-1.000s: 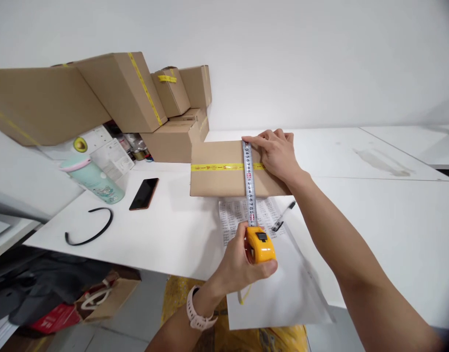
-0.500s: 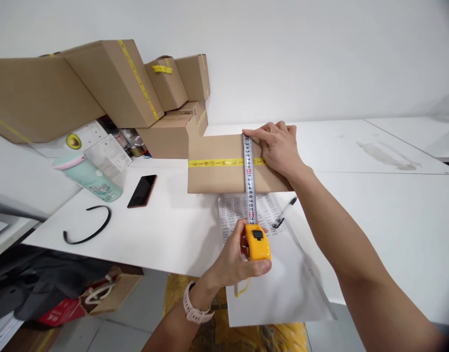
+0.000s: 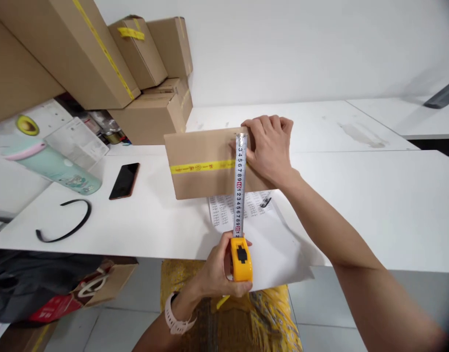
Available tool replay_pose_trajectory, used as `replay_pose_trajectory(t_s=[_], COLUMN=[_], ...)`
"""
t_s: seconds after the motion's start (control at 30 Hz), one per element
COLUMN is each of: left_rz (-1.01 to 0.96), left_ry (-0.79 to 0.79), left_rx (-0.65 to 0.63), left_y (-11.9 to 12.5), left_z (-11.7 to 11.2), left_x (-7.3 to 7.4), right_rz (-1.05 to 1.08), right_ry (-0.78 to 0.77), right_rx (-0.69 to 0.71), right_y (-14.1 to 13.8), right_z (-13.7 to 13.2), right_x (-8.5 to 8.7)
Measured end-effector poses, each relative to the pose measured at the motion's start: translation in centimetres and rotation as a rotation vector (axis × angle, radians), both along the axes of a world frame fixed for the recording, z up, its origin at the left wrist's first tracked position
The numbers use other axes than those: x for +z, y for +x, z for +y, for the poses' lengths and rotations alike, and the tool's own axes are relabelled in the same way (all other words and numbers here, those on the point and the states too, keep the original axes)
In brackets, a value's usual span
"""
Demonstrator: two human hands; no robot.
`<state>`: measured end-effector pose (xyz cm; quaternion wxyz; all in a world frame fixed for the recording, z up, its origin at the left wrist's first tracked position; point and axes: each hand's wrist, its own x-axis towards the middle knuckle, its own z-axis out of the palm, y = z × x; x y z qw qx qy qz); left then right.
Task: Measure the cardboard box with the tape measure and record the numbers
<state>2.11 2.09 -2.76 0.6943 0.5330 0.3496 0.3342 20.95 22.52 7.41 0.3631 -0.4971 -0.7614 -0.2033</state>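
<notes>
My left hand is closed around a yellow tape measure, low in front of the desk edge. Its silver blade runs up across the face of a cardboard box with a yellow tape strip. The blade's hooked end sits near the box's upper edge and seems to stand a little off the surface. My right hand grips the box at its upper right, fingers over the far edge and thumb on the face, beside the blade. Under the box lie printed sheets and a pen, partly hidden.
Stacked cardboard boxes stand at the back left. A mint bottle, a phone and a black headband-like loop lie on the white desk. A dark object is at far right.
The blade's end has shifted from under my right index finger and that hand now grips the box edge. The box is tilted more towards me. The view has turned down and right.
</notes>
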Motion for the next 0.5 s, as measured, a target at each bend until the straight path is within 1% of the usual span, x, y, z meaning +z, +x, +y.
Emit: replay_pose_trajectory(t_s=[0.1, 0.17, 0.23, 0.27, 0.3, 0.37, 0.43, 0.5], left_rz=[0.038, 0.057, 0.069, 0.070, 0.068, 0.060, 0.054, 0.066], left_ry=[0.024, 0.031, 0.037, 0.039, 0.042, 0.043, 0.034, 0.031], left_rx=[-0.005, -0.007, -0.008, -0.011, -0.015, -0.028, -0.048, -0.061], left_y=[-0.3, -0.5, -0.6, -0.6, -0.6, -0.6, -0.7, -0.7], left_z=[0.2, 0.5, 0.6, 0.7, 0.7, 0.8, 0.9, 1.0], left_x=[-0.2, -0.2, -0.1, 0.0, 0.0, 0.0, 0.0, -0.1], right_rz=[0.011, 0.007, 0.021, 0.049, 0.099, 0.252, 0.439, 0.597], right_ry=[0.052, 0.052, 0.011, -0.019, -0.055, -0.148, -0.258, -0.375], right_rx=[0.017, 0.059, 0.111, 0.135, 0.155, 0.193, 0.248, 0.338], right_y=[0.2, 0.6, 1.1, 1.3, 1.5, 1.9, 2.2, 2.3], right_z=[-2.6, -3.5, -3.7, -3.7, -3.6, -3.4, -3.3, -3.4], right_x=[-3.3, -5.6, -7.1, -7.3, -7.1, -5.5, -3.0, -0.1])
